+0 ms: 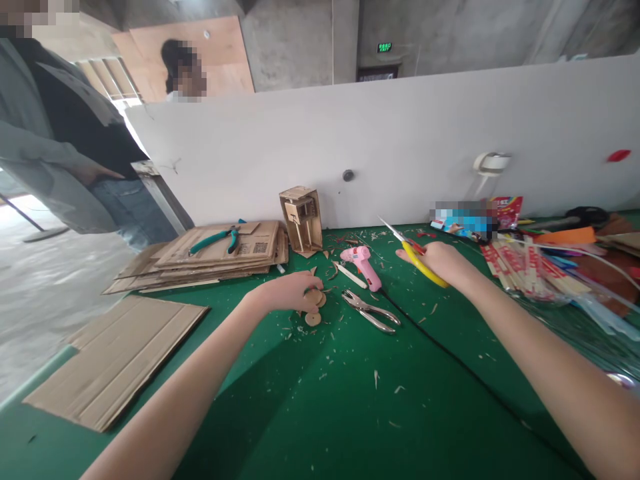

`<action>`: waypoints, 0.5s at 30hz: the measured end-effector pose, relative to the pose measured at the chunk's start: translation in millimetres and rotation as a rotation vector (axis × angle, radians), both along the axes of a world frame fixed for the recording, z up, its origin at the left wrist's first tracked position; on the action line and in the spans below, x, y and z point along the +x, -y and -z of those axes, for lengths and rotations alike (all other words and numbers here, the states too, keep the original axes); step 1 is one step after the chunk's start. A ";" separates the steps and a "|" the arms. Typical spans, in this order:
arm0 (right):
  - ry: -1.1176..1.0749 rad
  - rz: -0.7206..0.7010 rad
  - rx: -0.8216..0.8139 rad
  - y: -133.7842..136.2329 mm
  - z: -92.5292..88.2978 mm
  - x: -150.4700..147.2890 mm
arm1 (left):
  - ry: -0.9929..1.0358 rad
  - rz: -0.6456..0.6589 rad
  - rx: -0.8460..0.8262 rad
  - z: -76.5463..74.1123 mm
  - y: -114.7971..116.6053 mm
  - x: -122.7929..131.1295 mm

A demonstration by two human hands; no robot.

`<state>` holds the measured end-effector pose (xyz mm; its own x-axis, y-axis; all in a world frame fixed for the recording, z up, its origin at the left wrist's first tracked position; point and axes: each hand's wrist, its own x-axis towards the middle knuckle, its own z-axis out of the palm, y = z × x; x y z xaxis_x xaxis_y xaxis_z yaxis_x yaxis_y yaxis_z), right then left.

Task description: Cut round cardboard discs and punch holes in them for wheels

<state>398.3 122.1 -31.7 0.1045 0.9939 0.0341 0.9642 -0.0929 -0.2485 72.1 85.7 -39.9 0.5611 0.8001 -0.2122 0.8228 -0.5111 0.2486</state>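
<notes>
My left hand (290, 291) reaches over a small pile of round cardboard discs, thumb and fingers closed around a cardboard disc (314, 296). Just below the fingertips lies another disc with a centre hole (313, 319). My right hand (443, 260) grips scissors (421, 264) with yellow and red handles, raised above the table, blades pointing up and left. Between both hands are a pink glue gun (367, 267), a white-handled tool (352, 275) and a metal hole punch (371, 312). Behind the discs stands a cardboard box model (302, 220) with sticks inside.
Stacked cardboard (165, 267) with teal pliers (216, 241) lies left, near a loose cardboard sheet (120, 360). Wrapped sticks and packets (530, 267) crowd the right. A black cord (450, 353) crosses the green table (320, 413). A white partition (400, 140) stands behind; people are beyond and left.
</notes>
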 end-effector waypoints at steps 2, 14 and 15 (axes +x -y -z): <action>0.043 -0.002 -0.073 -1.3 5.9 -2.3 | -0.002 0.009 0.035 0.8 1.6 4.3; 0.159 -0.061 -0.143 1.1 25.1 -13.0 | -0.060 -0.024 0.220 10.0 11.9 26.1; 0.165 -0.065 -0.140 1.4 24.0 -12.9 | -0.065 -0.030 0.236 12.3 12.2 27.5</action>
<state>385.4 120.7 -55.7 0.0448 0.9947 -0.0929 0.9957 -0.0520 -0.0764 99.6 73.5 -52.2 0.5276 0.8479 -0.0525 0.8489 -0.5238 0.0714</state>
